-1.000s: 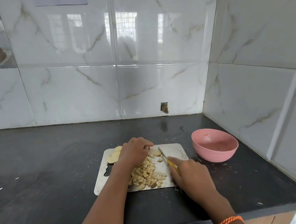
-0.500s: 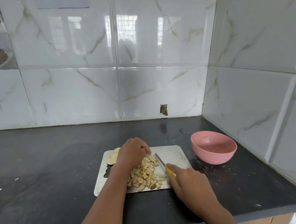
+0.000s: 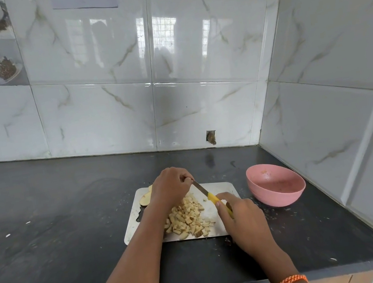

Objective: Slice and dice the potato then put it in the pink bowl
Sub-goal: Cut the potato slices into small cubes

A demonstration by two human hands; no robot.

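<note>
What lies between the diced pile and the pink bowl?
In the head view, the right hand holding the knife, bare board, then crumb-flecked counter before the bowl.

Bright daylight, window glare on wall tiles, wide-angle edge bending

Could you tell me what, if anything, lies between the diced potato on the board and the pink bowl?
Only the right hand holding the knife sits between the diced potato and the pink bowl. Beyond the cutting board, just bare countertop.
</note>
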